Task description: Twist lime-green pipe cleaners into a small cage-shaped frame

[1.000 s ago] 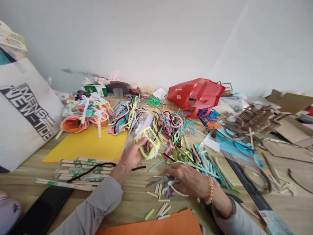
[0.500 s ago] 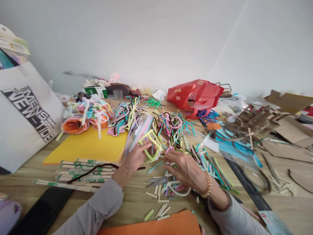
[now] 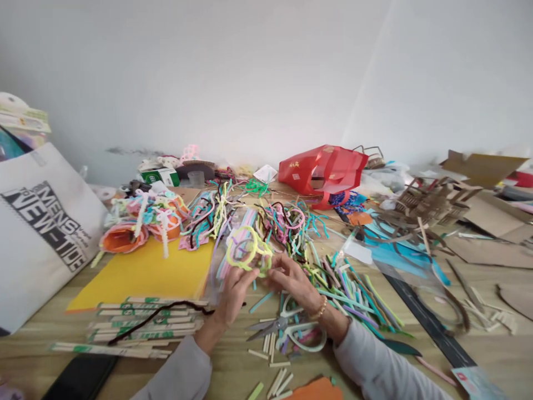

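Observation:
A yellow-green fuzzy-stem frame (image 3: 242, 265), made of a round loop with further bent parts on its right, is held up over the middle of the table. My left hand (image 3: 234, 290) grips its lower edge between thumb and fingers. At its lower right side, my right hand (image 3: 293, 280) has its fingers closed on the same frame. Scissors with pale handles (image 3: 306, 338) lie open under my right hand, among short cut sticks (image 3: 271, 347). A dark brown fuzzy stem (image 3: 160, 310) rests across wrapped chopsticks (image 3: 137, 335) left of my left hand.
Bundles of coloured stems (image 3: 287, 222) lie behind my hands and more stems (image 3: 350, 294) to the right. Yellow sheets (image 3: 141, 278), a white bag (image 3: 50, 222) and a phone (image 3: 81, 378) are at left. A red bag (image 3: 300, 172) stands behind.
My right hand has come in to the yellow-green frame and closed on it. The frame has turned, its round loop now facing me. The camera view has tilted up slightly.

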Action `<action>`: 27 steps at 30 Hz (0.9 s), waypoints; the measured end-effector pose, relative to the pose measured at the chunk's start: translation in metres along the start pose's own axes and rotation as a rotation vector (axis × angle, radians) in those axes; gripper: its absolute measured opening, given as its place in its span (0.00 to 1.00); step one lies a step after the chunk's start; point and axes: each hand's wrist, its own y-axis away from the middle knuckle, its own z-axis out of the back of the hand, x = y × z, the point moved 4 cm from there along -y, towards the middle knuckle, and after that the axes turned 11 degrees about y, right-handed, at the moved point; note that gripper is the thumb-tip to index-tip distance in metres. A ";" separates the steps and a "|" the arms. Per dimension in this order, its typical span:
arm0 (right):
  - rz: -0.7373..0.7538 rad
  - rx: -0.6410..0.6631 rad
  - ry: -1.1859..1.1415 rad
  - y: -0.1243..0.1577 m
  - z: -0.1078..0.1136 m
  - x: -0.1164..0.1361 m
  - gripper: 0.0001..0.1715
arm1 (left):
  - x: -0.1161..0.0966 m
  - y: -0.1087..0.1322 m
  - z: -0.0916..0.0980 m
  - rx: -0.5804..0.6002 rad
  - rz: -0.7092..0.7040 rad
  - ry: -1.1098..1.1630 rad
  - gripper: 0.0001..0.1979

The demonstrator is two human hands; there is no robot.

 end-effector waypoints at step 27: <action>0.036 -0.182 -0.375 -0.003 0.008 -0.005 0.18 | -0.030 0.004 0.002 -0.078 -0.310 -0.233 0.10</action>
